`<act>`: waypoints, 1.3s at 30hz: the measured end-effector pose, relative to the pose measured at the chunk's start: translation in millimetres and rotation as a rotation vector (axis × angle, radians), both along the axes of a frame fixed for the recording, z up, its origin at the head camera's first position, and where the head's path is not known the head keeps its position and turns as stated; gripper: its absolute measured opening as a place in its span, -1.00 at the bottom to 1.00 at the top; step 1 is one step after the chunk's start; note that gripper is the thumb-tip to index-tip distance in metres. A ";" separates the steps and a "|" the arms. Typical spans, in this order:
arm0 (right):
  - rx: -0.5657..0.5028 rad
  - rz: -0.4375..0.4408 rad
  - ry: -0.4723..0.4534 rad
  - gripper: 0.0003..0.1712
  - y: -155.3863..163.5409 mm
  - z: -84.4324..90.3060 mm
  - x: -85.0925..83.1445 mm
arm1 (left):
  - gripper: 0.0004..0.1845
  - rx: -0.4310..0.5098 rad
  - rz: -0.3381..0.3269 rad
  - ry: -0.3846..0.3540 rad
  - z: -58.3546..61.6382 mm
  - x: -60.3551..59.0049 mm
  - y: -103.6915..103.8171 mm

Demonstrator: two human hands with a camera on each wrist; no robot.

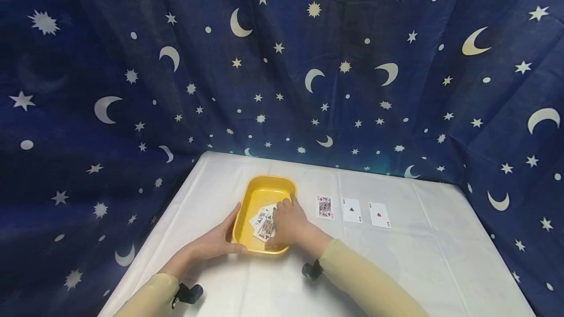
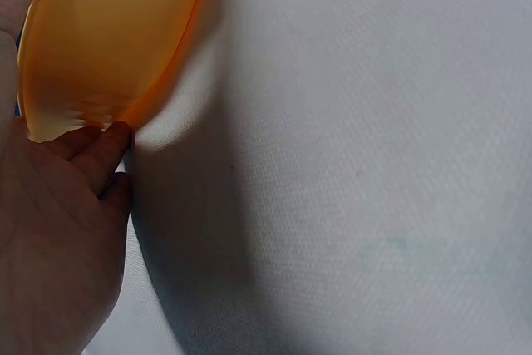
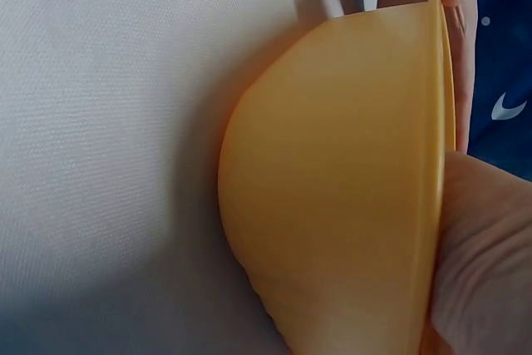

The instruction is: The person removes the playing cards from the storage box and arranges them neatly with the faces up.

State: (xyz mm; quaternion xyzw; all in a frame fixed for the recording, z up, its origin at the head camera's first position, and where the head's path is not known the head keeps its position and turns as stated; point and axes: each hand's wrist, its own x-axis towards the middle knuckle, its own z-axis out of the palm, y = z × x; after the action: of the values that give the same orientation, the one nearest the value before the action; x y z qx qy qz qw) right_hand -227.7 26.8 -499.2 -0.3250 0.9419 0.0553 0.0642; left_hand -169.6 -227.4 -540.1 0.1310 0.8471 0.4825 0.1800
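Observation:
In the head view a yellow plastic tray (image 1: 260,181) stands near the middle of the white table, with several face-up playing cards (image 1: 264,229) fanned inside it. My left hand (image 1: 213,244) grips the tray's near left corner, thumb at the near rim and fingers along the left wall. Reaching over the right rim, my right hand (image 1: 288,224) bends its fingers down over the cards. Its fingertips are partly hidden, so I cannot tell whether they pinch a card. The right wrist view shows the tray's outer wall (image 3: 332,164) beside that hand.
To the tray's right, three face-up cards lie in a row: a red face card (image 1: 324,207), an ace of clubs (image 1: 352,210) and a red ace (image 1: 379,215). A dark blue curtain (image 1: 282,77) with moons and stars hangs behind the white-covered table (image 1: 387,258).

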 end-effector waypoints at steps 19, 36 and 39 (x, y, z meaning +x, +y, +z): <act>-0.003 -0.027 -0.007 -0.03 -3.7 -4.8 -1.3 | 0.37 -0.006 -0.006 0.020 -1.9 -2.5 0.7; -0.030 -0.054 -0.016 -0.09 -6.4 -5.2 -2.2 | 0.37 -0.003 -0.012 0.017 2.4 -0.3 2.2; -0.043 -0.040 -0.006 -0.15 -6.4 -7.2 -3.7 | 0.36 -0.006 -0.010 0.020 1.6 0.0 1.9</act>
State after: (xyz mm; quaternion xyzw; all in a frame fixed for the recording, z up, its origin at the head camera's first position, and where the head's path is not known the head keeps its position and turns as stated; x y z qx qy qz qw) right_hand -231.3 20.4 -506.5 -0.3077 0.9489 0.0328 0.0612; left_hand -169.6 -225.5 -538.5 0.1397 0.8497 0.4777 0.1744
